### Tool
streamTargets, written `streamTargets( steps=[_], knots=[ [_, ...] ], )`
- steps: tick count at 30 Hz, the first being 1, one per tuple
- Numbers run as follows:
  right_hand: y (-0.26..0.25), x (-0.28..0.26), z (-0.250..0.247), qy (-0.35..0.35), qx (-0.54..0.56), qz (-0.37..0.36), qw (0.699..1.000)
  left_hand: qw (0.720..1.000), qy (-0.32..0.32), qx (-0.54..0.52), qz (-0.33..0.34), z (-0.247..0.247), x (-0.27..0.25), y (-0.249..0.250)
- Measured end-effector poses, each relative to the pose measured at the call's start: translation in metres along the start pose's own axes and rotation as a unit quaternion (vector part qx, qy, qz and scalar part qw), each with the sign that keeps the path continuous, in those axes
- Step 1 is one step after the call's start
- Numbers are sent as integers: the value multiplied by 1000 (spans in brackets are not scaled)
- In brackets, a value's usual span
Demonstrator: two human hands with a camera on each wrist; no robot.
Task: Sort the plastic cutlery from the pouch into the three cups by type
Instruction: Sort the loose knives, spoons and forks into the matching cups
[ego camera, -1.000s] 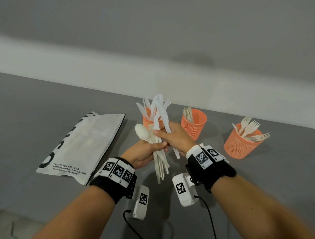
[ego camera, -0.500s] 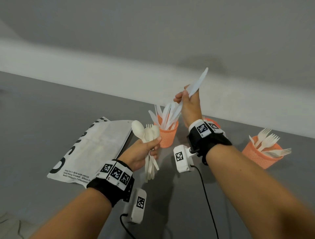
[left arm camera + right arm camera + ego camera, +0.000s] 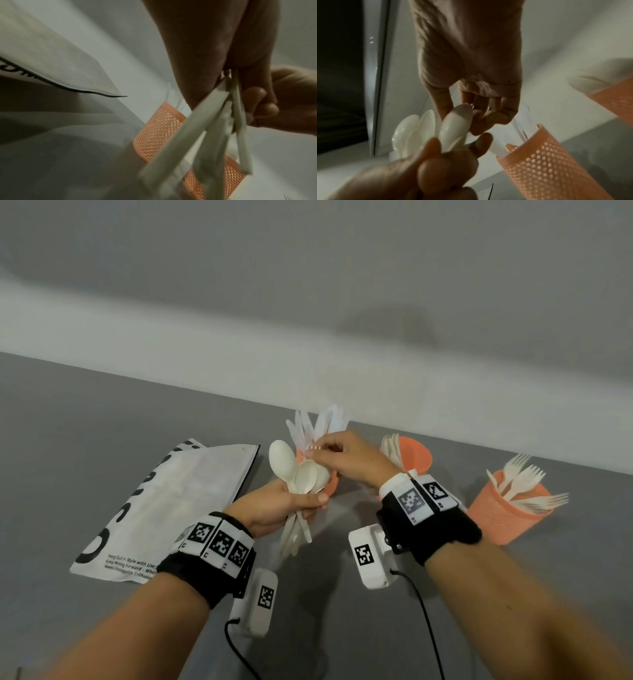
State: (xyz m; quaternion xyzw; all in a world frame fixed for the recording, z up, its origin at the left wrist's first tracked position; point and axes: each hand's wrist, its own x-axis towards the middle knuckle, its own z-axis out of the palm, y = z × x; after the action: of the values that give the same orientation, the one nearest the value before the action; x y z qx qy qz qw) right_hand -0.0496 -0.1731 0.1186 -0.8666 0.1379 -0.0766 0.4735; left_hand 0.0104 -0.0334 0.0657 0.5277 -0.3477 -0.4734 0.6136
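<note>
My left hand (image 3: 305,501) grips a bundle of white plastic spoons (image 3: 296,474) by the handles, bowls up, in front of the orange mesh cup of knives (image 3: 331,486). My right hand (image 3: 313,451) reaches over from the right and pinches what looks like a fork's tines (image 3: 314,446) at the top of the bundle. In the right wrist view its thumb and curled fingers (image 3: 494,116) close just above the spoon bowls (image 3: 453,128). The left wrist view shows the spoon handles (image 3: 214,128) hanging below my palm.
A second orange cup (image 3: 416,455) holding spoons stands just right of my right hand, and a third (image 3: 503,515) with forks stands further right. The white pouch (image 3: 171,501) lies flat at the left. Wrist camera cables hang below both arms.
My right hand has come down from its raised position, no longer holds the knife, and now pinches at the bundle in my left hand. The left hand has barely moved.
</note>
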Motion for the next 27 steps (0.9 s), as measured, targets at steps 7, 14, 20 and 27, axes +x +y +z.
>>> streamTargets(
  steps=[7,14,20,27],
  knots=[
    [11,-28,-40,38,166,73,983,997,-74,31,-14,15,5,1],
    [39,-56,-58,117,245,60,961,995,-85,26,-35,51,25,-7],
    [54,-91,-135,472,71,-28,878,995,-26,-11,-94,84,52,-13],
    [108,-112,-179,469,-182,83,860,989,-50,-124,-68,115,62,-11]
  ],
)
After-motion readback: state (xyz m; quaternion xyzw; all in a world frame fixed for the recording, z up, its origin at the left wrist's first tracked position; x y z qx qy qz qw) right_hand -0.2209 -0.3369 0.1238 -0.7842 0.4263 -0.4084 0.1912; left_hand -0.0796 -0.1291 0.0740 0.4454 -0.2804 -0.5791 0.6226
